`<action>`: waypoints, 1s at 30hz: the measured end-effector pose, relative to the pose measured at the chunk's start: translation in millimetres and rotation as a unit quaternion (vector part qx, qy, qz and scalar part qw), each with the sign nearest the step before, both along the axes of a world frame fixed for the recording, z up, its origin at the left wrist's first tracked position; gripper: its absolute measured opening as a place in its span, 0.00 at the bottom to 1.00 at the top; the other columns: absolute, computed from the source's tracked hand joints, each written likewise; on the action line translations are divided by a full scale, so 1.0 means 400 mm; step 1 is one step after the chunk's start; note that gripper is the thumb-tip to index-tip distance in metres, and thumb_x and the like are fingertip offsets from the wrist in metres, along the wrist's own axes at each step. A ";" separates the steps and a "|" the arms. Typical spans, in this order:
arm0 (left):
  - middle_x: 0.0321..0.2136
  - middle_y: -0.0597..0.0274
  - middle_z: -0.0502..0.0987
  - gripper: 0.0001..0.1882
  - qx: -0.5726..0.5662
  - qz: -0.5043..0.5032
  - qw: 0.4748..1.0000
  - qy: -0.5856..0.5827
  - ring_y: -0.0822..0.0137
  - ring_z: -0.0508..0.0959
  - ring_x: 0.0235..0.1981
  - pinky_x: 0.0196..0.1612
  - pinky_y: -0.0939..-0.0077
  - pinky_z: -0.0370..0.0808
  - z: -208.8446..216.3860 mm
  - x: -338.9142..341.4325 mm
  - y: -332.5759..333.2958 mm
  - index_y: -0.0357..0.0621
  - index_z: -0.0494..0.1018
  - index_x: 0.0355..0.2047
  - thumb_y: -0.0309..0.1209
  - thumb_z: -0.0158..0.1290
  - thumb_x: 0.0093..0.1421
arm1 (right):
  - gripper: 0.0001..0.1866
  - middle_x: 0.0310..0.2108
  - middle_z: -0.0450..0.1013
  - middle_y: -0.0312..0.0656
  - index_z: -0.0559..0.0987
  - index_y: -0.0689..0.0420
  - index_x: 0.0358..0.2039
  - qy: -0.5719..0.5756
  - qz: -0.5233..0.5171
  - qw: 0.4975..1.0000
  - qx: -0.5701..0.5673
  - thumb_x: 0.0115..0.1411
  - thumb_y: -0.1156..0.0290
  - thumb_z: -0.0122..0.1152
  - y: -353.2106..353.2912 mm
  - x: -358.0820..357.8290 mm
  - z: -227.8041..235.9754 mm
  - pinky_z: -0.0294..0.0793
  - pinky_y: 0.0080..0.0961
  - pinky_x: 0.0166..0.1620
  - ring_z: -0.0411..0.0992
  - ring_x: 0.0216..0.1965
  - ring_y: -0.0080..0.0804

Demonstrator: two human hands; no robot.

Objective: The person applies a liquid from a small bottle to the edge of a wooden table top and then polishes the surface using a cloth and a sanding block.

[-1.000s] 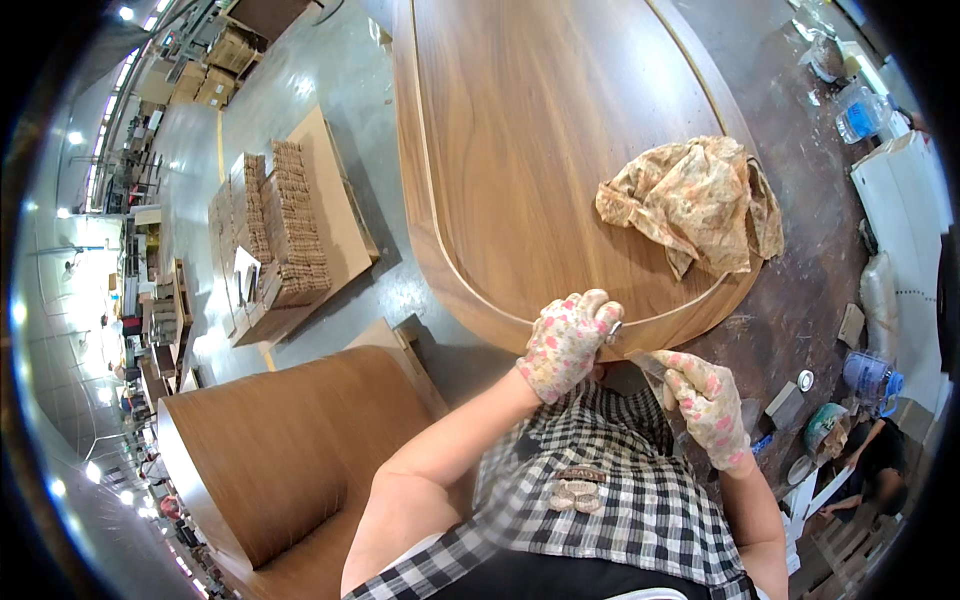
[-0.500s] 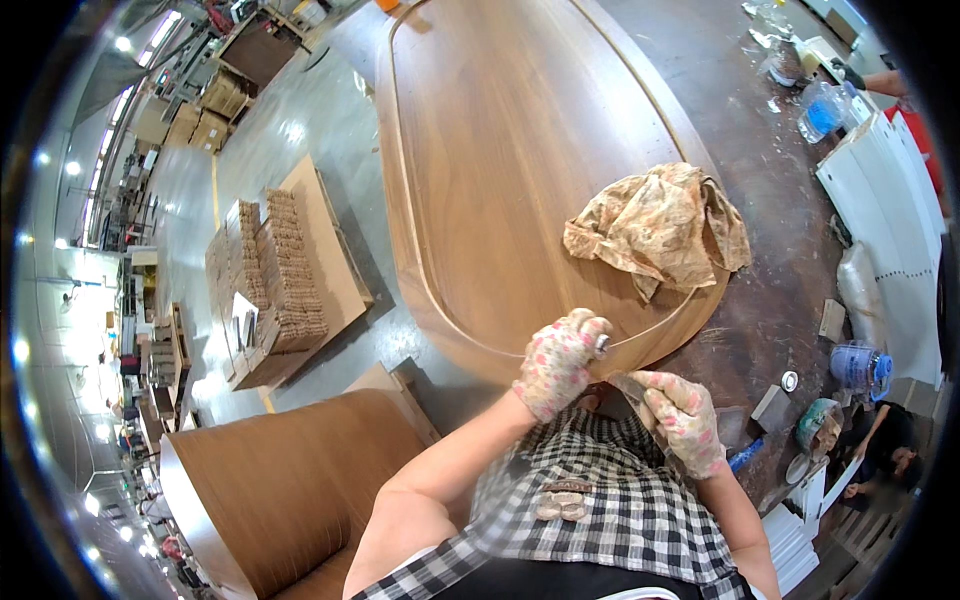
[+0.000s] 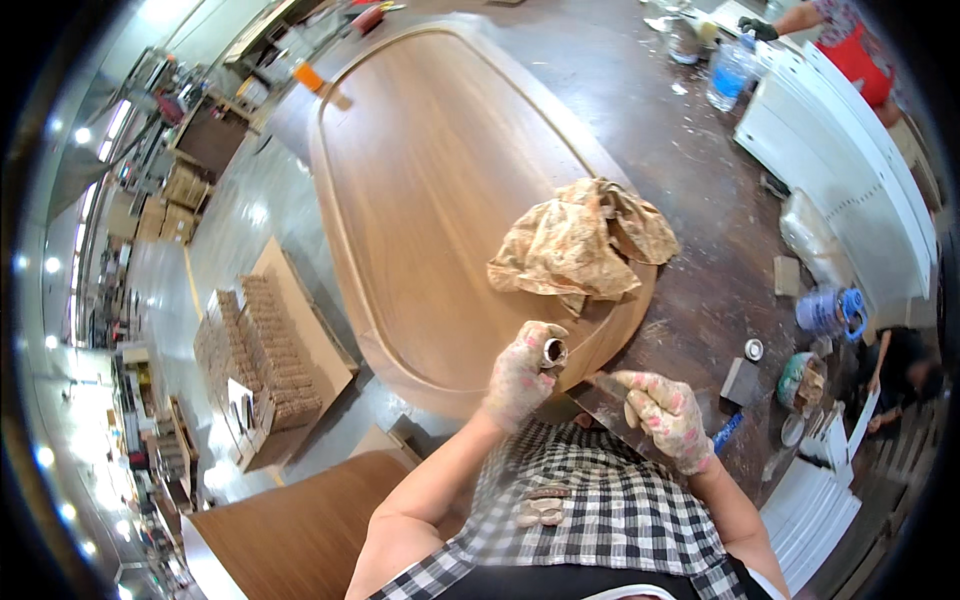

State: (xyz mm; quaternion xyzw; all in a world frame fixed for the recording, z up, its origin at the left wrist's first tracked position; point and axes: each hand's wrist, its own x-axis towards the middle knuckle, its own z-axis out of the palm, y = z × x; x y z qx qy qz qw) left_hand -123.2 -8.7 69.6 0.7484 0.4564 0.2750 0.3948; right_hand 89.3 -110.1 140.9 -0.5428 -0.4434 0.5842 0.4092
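Observation:
My left hand, in a stained, pink-dotted glove, is closed around a small container whose round, white-rimmed mouth faces up; its body is hidden by my fingers. My right hand, gloved alike, grips a thin flat blade like a scraper, which slants toward my left hand. Both hands are in front of my checked apron, at the near end of a large rounded wooden panel with a raised line along its border. On the panel's right near part lies a crumpled, brown-stained cloth.
To the right on the dark table are a grey block, a roll of tape, a blue-capped jug and white panels. A co-worker's gloved hand is at the far right. Cardboard stacks stand on the floor at left.
My view has turned, so the panel and cloth appear farther left. My left hand has tilted the container, and its open mouth now shows. The blade has stayed in my right hand.

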 end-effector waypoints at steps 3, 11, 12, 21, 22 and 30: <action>0.41 0.55 0.75 0.21 -0.060 -0.046 0.995 -0.069 0.59 0.78 0.44 0.47 0.65 0.75 -0.005 0.052 -0.001 0.44 0.72 0.47 0.20 0.59 0.52 | 0.16 0.27 0.74 0.33 0.75 0.63 0.55 -0.011 -0.079 0.997 -0.004 0.69 0.77 0.49 -0.025 0.042 -0.037 0.69 0.16 0.30 0.67 0.24 0.16; 0.43 0.60 0.73 0.23 -0.134 -0.213 0.961 -0.119 0.70 0.74 0.45 0.49 0.74 0.72 -0.006 0.258 -0.021 0.40 0.69 0.52 0.20 0.59 0.55 | 0.13 0.30 0.77 0.37 0.75 0.64 0.51 -0.068 -0.200 0.976 0.056 0.67 0.79 0.50 -0.072 0.184 -0.062 0.72 0.18 0.29 0.70 0.24 0.17; 0.43 0.61 0.73 0.23 -0.125 -0.228 0.959 -0.109 0.70 0.73 0.45 0.49 0.74 0.72 0.007 0.285 -0.017 0.40 0.69 0.52 0.20 0.59 0.55 | 0.13 0.30 0.77 0.37 0.75 0.64 0.51 -0.088 -0.209 0.972 0.058 0.67 0.79 0.50 -0.076 0.206 -0.064 0.72 0.18 0.29 0.70 0.24 0.18; 0.47 0.54 0.73 0.26 0.011 -0.277 0.951 -0.139 0.54 0.75 0.50 0.52 0.66 0.73 -0.060 0.492 0.041 0.44 0.72 0.50 0.22 0.65 0.50 | 0.03 0.31 0.74 0.46 0.78 0.59 0.34 -0.330 -0.304 0.878 0.166 0.59 0.78 0.60 -0.067 0.368 -0.116 0.73 0.32 0.36 0.75 0.32 0.40; 0.46 0.54 0.73 0.27 0.013 -0.260 0.961 -0.097 0.53 0.75 0.49 0.52 0.65 0.73 -0.079 0.524 0.044 0.45 0.73 0.49 0.23 0.66 0.48 | 0.03 0.31 0.74 0.46 0.77 0.59 0.33 -0.374 -0.306 0.856 0.185 0.58 0.78 0.60 -0.064 0.392 -0.119 0.73 0.34 0.36 0.75 0.32 0.42; 0.44 0.58 0.80 0.28 0.073 -0.285 0.955 -0.023 0.51 0.75 0.48 0.54 0.59 0.69 -0.111 0.699 0.058 0.48 0.76 0.49 0.27 0.67 0.44 | 0.04 0.29 0.73 0.44 0.78 0.60 0.35 -0.399 -0.372 0.826 0.143 0.58 0.79 0.61 -0.076 0.458 -0.149 0.72 0.35 0.31 0.75 0.28 0.39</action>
